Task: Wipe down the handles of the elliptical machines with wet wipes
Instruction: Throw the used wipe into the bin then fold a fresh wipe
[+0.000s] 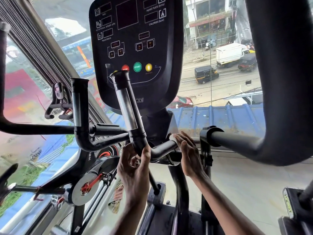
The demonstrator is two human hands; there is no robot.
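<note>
The elliptical's fixed handle (126,106) rises in front of the black console (135,39), with a silver sensor strip and a black elbow at its base. My left hand (135,167) grips that elbow from below, thumb up along the tube. A short black bar (163,148) runs right from the elbow. My right hand (186,150) wraps around the bar's right end and presses a white wet wipe (173,137) against it. Only a small part of the wipe shows under my fingers.
A thick black moving arm (277,82) curves down at right, its clamp (209,133) beside my right hand. A second upright handle (79,106) and another arm stand at left. An exercise bike (88,184) sits lower left. A window with a street lies ahead.
</note>
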